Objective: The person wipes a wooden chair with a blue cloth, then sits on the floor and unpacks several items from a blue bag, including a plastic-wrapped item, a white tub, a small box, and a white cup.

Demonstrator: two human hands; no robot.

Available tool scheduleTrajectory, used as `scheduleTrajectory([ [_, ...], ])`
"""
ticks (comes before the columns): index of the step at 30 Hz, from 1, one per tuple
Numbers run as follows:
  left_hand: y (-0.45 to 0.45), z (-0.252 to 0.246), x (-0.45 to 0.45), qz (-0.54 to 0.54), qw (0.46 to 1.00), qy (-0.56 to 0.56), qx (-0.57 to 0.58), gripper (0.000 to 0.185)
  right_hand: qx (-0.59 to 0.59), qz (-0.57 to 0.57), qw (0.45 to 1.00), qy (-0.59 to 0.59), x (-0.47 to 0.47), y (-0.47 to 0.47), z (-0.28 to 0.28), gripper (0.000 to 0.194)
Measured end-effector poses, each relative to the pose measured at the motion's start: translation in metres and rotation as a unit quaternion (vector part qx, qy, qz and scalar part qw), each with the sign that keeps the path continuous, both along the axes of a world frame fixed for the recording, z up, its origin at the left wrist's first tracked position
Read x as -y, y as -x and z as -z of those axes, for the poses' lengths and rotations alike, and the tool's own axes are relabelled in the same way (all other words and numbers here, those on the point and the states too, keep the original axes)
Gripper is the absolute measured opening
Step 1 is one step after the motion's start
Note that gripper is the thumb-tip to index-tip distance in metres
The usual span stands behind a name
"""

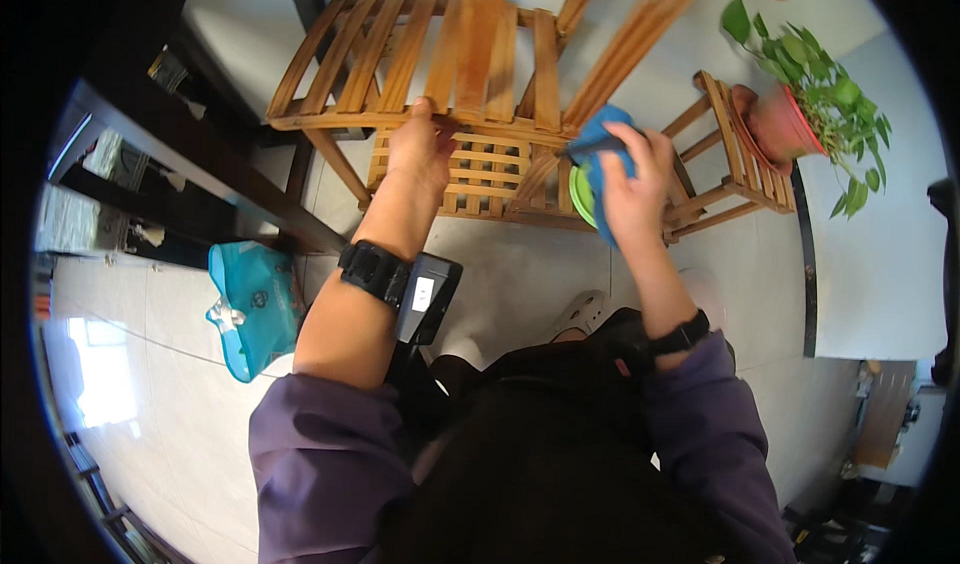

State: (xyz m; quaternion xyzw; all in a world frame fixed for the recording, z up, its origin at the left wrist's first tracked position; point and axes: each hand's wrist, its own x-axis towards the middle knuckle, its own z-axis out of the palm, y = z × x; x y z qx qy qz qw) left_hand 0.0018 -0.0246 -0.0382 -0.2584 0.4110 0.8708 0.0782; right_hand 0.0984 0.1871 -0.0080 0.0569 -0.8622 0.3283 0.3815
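A wooden plant stand with a slatted upper shelf (401, 61) stands before me. My left hand (421, 148) grips the front rail of that shelf, thumb over the top and fingers partly hidden at the edge. At the shelf's right end, my right hand (636, 185) holds a blue cloth (600, 125) against the wood by a slanting post (637, 35). Something dark shows between the fingers and the cloth; I cannot tell what it is. A light green round rim (581, 196) shows beside the cloth, mostly covered. Below lies a lower lattice shelf (487, 163).
At right, a potted trailing plant (784, 121) rests on a smaller slatted tier (750, 159). A turquoise bag (259, 309) is on the tiled floor (172, 339) at left, near a dark furniture frame (225, 166). My clog-shod foot (581, 313) is below the stand.
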Motion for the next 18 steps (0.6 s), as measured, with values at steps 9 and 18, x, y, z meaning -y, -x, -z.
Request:
scheduleTrajectory([
  [9,0.001,-0.009,0.0,0.032,0.999,0.009,-0.034,0.03,0.143,0.12,0.982,-0.001,-0.079,-0.003,0.081,0.024],
  [18,-0.009,-0.004,0.009,0.053,0.999,0.003,-0.013,0.036,0.05,0.026,0.997,0.054,0.006,0.018,0.054,0.026],
])
